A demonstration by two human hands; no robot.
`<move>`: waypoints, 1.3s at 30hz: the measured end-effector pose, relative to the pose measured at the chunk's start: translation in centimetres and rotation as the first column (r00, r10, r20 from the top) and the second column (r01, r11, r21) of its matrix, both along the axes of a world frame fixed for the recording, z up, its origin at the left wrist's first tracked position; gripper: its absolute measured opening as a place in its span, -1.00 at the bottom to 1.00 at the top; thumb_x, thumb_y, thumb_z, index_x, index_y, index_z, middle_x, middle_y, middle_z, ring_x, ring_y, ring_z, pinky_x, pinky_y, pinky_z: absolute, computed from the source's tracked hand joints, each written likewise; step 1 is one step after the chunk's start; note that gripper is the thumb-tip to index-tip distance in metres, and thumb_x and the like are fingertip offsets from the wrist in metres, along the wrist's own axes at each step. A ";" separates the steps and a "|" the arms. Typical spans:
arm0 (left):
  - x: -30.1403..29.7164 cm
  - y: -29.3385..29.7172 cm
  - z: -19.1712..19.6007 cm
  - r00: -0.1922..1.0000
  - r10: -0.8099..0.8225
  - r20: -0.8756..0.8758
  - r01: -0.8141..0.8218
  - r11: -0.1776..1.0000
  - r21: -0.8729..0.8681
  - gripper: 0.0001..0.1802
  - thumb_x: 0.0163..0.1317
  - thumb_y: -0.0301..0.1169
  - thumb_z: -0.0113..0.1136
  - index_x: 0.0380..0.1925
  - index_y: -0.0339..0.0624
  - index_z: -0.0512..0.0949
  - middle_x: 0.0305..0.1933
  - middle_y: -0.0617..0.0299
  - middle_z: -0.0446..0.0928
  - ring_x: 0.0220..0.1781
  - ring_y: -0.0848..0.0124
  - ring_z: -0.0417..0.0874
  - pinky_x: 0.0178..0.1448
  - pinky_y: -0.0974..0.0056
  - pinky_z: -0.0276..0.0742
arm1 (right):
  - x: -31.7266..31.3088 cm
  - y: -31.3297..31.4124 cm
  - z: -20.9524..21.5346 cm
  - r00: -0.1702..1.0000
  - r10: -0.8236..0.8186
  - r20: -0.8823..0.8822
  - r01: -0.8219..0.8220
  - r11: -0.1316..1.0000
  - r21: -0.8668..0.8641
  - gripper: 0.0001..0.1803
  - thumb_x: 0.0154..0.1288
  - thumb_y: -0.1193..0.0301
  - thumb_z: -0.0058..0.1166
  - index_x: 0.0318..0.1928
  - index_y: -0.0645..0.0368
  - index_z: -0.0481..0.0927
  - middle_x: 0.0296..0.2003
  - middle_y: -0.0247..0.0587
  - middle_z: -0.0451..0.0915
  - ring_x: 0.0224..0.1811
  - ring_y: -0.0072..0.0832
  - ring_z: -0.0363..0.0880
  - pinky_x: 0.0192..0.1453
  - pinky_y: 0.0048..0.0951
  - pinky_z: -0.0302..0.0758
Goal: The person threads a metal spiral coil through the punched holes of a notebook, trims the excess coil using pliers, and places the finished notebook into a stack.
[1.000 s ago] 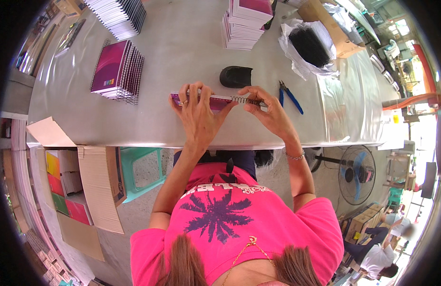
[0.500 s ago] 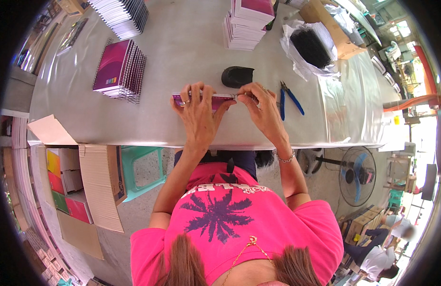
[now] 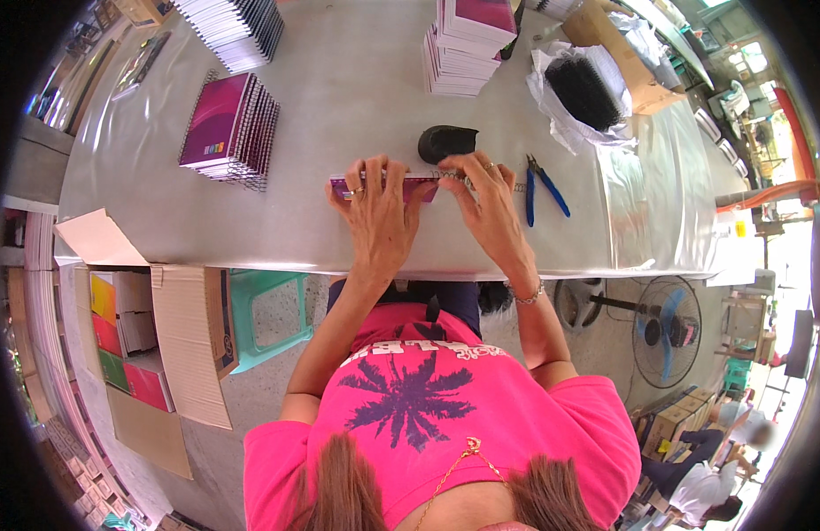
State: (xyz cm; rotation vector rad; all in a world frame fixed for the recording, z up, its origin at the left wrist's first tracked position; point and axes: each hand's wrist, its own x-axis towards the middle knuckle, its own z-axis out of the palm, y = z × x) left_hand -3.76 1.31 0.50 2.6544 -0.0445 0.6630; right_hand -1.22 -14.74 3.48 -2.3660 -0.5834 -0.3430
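Observation:
My left hand [image 3: 379,217] grips a small purple-covered notebook [image 3: 419,191] on the table, standing on edge or steeply tilted, with fingers over its far side and thumb on the near side. At the notebook's right end, my right hand [image 3: 488,199] pinches a thin dark spiral binding coil [image 3: 520,188]. Part of the coil shows between those fingers and the notebook edge, and its tail sticks out to the right. How far it runs into the holes is hidden. Just beyond the hands lies a black curved object [image 3: 447,143]. Blue-handled cutters [image 3: 546,190] rest right of my right hand, jaws pointing away.
Coil-bound purple notebooks [image 3: 215,124] are stacked at left, with another bound stack [image 3: 237,34] behind. Loose booklets [image 3: 463,71] stand at the back. Black coils [image 3: 585,93] lie in white paper at right. Below the table are an open carton [image 3: 193,345], green stool [image 3: 270,341] and fan [image 3: 665,329].
More of the coil now shows between my right fingers and the notebook's end, as the right hand's grip has shifted. The left hand keeps its hold. The whole view has moved slightly.

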 end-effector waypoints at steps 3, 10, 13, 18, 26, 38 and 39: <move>0.0 0.0 0.1 1.000 -0.012 -0.005 0.012 1.000 -0.020 -0.69 0.22 -0.17 0.27 -0.12 0.00 0.48 0.04 0.26 0.38 0.23 0.16 0.30 0.27 -0.24 0.04 | 0.0 0.5 0.1 0.999 0.001 0.038 -0.003 0.999 0.036 -0.86 0.34 0.37 0.12 -0.16 0.11 0.60 -0.27 -0.24 0.49 -0.12 -0.28 0.49 0.16 -0.22 0.20; -0.1 0.0 0.2 0.999 -0.022 0.035 0.024 0.999 -0.041 -0.69 0.19 -0.22 0.27 -0.10 0.00 0.47 0.06 0.26 0.35 0.24 0.19 0.27 0.26 -0.20 0.00 | 0.2 1.0 0.3 0.996 0.059 -0.063 -0.049 0.986 0.158 -0.76 0.25 0.48 0.20 -0.06 0.22 0.61 -0.21 -0.11 0.47 -0.13 -0.16 0.50 -0.01 -0.22 0.43; -0.1 0.1 0.1 0.999 -0.025 0.046 0.026 0.999 -0.032 -0.68 0.19 -0.22 0.27 -0.10 0.00 0.47 0.05 0.25 0.36 0.24 0.19 0.27 0.26 -0.19 0.00 | 0.0 1.4 0.8 0.989 0.051 -0.142 -0.013 0.967 0.254 -0.74 0.19 0.53 0.24 -0.08 0.23 0.63 -0.20 -0.11 0.49 -0.17 -0.17 0.52 -0.08 -0.28 0.47; -0.2 0.1 0.1 0.998 -0.038 0.049 0.039 0.999 -0.037 -0.68 0.19 -0.22 0.27 -0.10 0.00 0.46 0.03 0.26 0.36 0.24 0.19 0.26 0.26 -0.19 -0.01 | 0.1 1.0 0.6 0.985 0.075 -0.153 -0.030 0.960 0.277 -0.75 0.16 0.58 0.25 -0.11 0.24 0.64 -0.23 -0.12 0.54 -0.21 -0.21 0.57 -0.09 -0.30 0.48; -0.3 0.2 -0.1 0.997 -0.037 0.065 0.039 0.999 -0.032 -0.68 0.17 -0.23 0.29 -0.10 0.02 0.47 0.02 0.28 0.36 0.24 0.21 0.27 0.26 -0.19 -0.01 | 0.0 1.2 1.1 0.979 0.091 -0.184 -0.034 0.956 0.291 -0.77 0.14 0.62 0.23 -0.15 0.27 0.61 -0.25 -0.11 0.56 -0.26 -0.25 0.60 -0.13 -0.33 0.52; -0.2 1.0 -0.6 0.991 -0.051 0.120 0.076 0.974 -0.211 -0.63 0.11 -0.22 0.39 -0.11 0.04 0.51 0.05 0.25 0.37 0.17 0.20 0.37 0.29 -0.13 0.04 | -0.3 1.6 1.1 0.982 0.115 -0.150 -0.068 0.955 0.290 -0.74 0.11 0.70 0.18 -0.15 0.28 0.55 -0.29 -0.12 0.53 -0.31 -0.25 0.55 -0.14 -0.30 0.49; -0.1 1.2 -0.7 0.990 -0.057 0.130 0.083 0.975 -0.207 -0.63 0.10 -0.22 0.40 -0.11 0.04 0.51 0.06 0.25 0.37 0.16 0.20 0.38 0.29 -0.11 0.05 | -0.3 1.6 1.1 0.983 0.112 -0.146 -0.067 0.956 0.285 -0.74 0.11 0.69 0.19 -0.15 0.28 0.55 -0.29 -0.12 0.53 -0.30 -0.25 0.55 -0.14 -0.30 0.49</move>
